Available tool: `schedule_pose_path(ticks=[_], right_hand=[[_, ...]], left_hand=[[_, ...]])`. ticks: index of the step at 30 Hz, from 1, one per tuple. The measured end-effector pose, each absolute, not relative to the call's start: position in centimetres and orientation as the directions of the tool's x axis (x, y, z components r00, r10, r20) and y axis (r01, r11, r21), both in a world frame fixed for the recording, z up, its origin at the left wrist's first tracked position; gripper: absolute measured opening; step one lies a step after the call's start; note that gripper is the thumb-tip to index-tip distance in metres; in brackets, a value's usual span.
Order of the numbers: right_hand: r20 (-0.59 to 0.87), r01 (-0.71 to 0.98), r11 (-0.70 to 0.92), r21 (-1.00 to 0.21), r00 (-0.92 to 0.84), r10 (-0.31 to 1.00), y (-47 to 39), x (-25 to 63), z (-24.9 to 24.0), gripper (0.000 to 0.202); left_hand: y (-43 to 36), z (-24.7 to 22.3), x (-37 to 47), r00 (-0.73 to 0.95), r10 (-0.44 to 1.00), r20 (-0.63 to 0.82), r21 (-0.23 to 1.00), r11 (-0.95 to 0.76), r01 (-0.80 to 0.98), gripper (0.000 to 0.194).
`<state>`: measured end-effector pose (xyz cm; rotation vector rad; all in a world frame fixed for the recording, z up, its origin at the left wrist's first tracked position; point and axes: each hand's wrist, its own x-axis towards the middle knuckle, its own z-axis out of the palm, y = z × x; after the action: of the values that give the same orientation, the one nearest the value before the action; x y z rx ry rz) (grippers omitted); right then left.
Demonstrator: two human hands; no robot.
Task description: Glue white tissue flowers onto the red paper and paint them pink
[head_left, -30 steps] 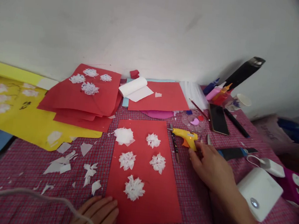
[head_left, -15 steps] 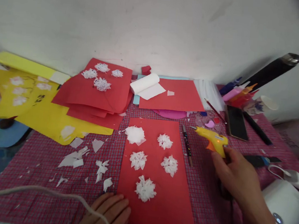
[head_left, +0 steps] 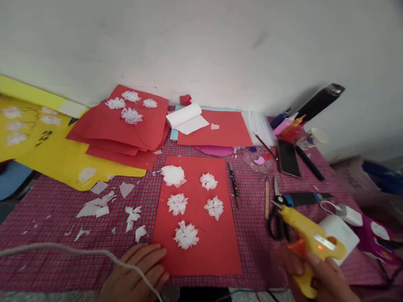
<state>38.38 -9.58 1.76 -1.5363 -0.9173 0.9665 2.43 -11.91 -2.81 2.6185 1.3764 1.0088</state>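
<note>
My left hand (head_left: 134,277) lies flat, fingers slightly apart, on the lower left corner of a red sheet (head_left: 208,246) and the checked cloth. A pale cable (head_left: 106,253) crosses over it. Several crumpled white paper flowers (head_left: 186,235) sit on the sheet, and a flatter white paper stack (head_left: 173,175) lies at its top left. At the lower right my right hand (head_left: 331,287) is wrapped round a yellow glue gun (head_left: 307,232), its nozzle pointing up and left, away from the sheet. The gun covers part of the black scissors (head_left: 277,220).
Paper scraps (head_left: 94,207) lie on the left. Behind are a red stack with flowers (head_left: 118,128), yellow sheets (head_left: 52,141) and a white roll (head_left: 184,116). A patterned pen (head_left: 234,185), a phone (head_left: 288,158), paint bottles (head_left: 289,126) and a white box (head_left: 346,238) are on the right.
The view has shifted toward the right. My right hand has drawn the glue gun nearer to me and farther from the red sheet, uncovering scissors and a wooden stick. My left hand stays at the sheet's corner.
</note>
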Motion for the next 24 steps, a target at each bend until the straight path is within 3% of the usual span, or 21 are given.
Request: schedule_pose_path(ticks=[3,6,13,18,24], right_hand=[[-0.286,-0.146,-0.25,-0.957,0.338,0.897,-9.8,38.0,0.6,0.03],[-0.357,-0.106,-0.341,-0.934,0.253,0.899,-9.8,37.6,-0.6,0.039],[-0.297,0.032,-0.3,-0.953,0.079,0.952,-8.9,36.8,0.0,0.043],[-0.291,0.004,-0.291,-0.957,0.034,0.956,-8.8,37.0,-0.4,0.044],[-0.292,-0.045,-0.29,-0.956,0.022,0.956,-8.9,37.0,-0.4,0.043]], left_hand=[[-11.9,-2.6,2.7,0.404,0.762,0.506,0.308,-0.598,0.74,0.014],[-12.0,-2.5,2.8,0.41,0.76,0.504,0.296,-0.598,0.745,0.013],[-12.4,-3.0,2.3,0.453,0.761,0.465,0.25,-0.604,0.757,0.01],[-11.9,-2.5,2.6,0.443,0.751,0.49,0.268,-0.613,0.743,0.012],[-8.4,0.8,6.5,0.575,0.724,0.381,0.185,-0.669,0.72,0.033]])
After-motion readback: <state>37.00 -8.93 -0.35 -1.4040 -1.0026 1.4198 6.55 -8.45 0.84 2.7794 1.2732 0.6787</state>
